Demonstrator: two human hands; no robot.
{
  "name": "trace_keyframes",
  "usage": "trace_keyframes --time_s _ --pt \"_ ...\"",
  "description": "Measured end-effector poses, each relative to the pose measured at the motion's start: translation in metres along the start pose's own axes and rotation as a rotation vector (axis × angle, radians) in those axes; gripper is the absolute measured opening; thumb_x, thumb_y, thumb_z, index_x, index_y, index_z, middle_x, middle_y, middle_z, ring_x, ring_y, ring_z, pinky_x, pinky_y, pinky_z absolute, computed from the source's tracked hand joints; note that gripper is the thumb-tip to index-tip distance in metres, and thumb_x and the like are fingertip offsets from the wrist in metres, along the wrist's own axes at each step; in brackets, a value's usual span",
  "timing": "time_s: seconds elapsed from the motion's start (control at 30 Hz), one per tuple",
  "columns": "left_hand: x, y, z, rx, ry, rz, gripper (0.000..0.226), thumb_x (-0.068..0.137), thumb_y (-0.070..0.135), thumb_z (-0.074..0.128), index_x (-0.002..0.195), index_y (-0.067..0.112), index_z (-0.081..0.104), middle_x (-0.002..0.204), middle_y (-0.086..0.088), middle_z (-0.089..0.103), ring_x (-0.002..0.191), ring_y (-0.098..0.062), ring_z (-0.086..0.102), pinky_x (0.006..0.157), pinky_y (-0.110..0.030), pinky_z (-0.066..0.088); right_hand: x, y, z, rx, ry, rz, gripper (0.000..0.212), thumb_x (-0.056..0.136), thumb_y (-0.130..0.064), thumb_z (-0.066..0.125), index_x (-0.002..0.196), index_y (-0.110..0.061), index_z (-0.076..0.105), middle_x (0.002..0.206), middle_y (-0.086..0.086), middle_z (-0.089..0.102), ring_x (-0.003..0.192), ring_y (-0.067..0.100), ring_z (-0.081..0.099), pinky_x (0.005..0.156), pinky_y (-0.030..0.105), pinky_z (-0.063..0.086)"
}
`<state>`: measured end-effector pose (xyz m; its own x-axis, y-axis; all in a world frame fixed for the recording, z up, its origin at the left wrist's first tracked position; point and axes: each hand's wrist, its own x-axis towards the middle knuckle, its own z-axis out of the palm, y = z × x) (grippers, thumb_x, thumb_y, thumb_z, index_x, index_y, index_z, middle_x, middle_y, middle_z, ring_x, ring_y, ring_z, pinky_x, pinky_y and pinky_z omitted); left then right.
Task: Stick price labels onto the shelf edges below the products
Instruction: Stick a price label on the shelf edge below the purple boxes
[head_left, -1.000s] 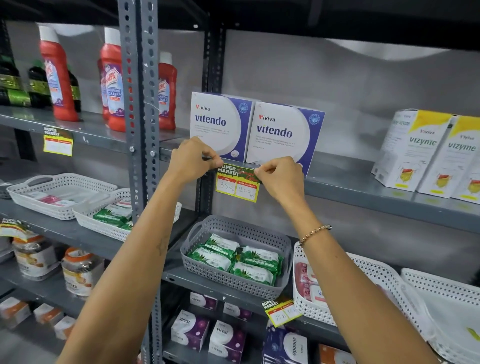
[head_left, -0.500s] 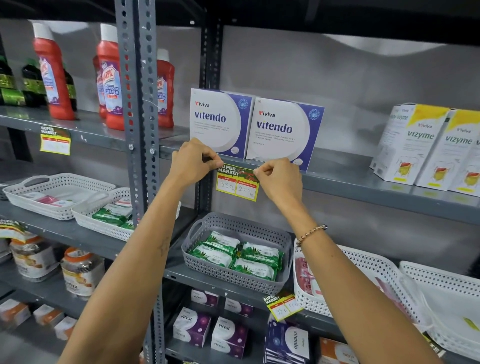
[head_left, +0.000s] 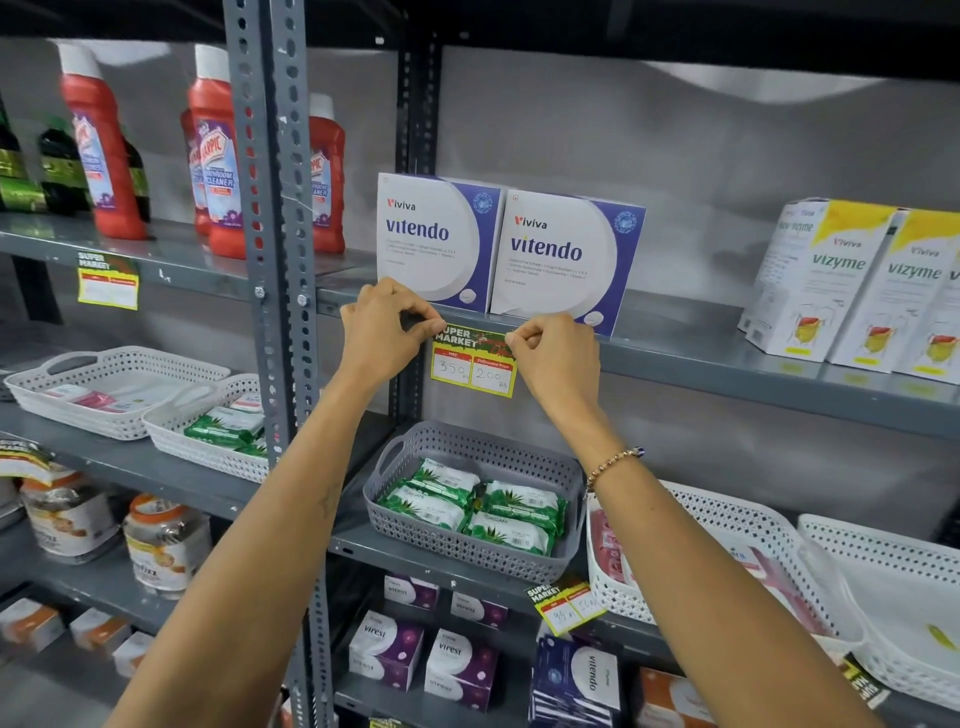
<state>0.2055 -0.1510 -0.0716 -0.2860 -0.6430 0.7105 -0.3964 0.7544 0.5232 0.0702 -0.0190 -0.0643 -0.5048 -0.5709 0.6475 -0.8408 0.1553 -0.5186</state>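
Observation:
A yellow and green price label (head_left: 474, 361) reading 350 and 200 hangs on the grey shelf edge (head_left: 727, 364) below two white and purple Vitendo boxes (head_left: 563, 257). My left hand (head_left: 382, 332) pinches the label's top left corner against the edge. My right hand (head_left: 558, 356) pinches the top right corner. The label's top strip is partly hidden by my fingers.
Red cleaner bottles (head_left: 215, 150) stand on the upper left shelf above another label (head_left: 107, 280). Vizyme boxes (head_left: 857, 280) stand at the right. A grey basket of green packs (head_left: 475, 501) and white baskets (head_left: 727, 561) sit one shelf down. A further label (head_left: 563, 605) hangs lower.
Both hands stay at the label's top corners. The view has shifted slightly; the label sits at the same spot on the shelf edge.

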Motion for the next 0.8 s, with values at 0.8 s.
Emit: trace_keyframes --time_s 0.8 --pt "-0.012 0.016 0.018 -0.005 0.119 -0.015 0.011 0.09 0.013 0.05 0.083 0.02 0.056 0.101 -0.001 0.06 0.1 -0.023 0.048 0.086 -0.037 0.022 0.003 0.007 0.005 0.09 0.062 -0.021 0.017 0.089 -0.025 0.059 0.078 -0.014 0.068 0.075 -0.001 0.071 0.07 0.011 0.063 0.063 0.027 0.05"
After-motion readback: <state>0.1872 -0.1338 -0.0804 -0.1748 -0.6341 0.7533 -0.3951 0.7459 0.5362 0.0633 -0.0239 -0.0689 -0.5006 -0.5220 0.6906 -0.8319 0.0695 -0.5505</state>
